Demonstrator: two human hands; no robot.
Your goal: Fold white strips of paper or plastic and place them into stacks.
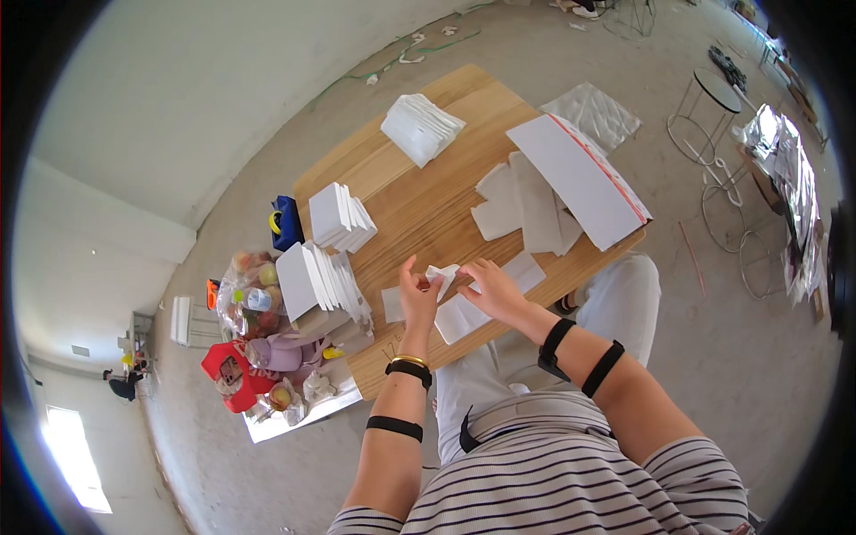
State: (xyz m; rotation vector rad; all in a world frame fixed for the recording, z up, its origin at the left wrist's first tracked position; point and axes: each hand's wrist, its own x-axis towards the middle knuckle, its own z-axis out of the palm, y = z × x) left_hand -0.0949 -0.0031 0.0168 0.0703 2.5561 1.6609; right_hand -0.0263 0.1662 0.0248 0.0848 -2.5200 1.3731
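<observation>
At the near edge of the wooden table (pixel 419 214), my left hand (pixel 419 299) pinches a small crumpled white paper piece (pixel 443 275), its index finger raised. My right hand (pixel 493 292) comes in from the other side, its bent fingers at the same piece. Beneath my hands lies a flat white sheet (pixel 456 323), partly covered by my right hand. Another white strip (pixel 524 272) reaches out beyond that hand. A small pale paper (pixel 391 305) lies by my left wrist. Whether the pinched piece is loose or joined to the sheet is unclear.
Stacks of folded white paper (pixel 334 217) line the table's left side, and another stack (pixel 421 129) is farther back. A white box (pixel 580 181) sits at the right, beside loose off-white sheets (pixel 526 203). Left of the table are plastic bags of fruit (pixel 254 285) and a red item (pixel 234 374).
</observation>
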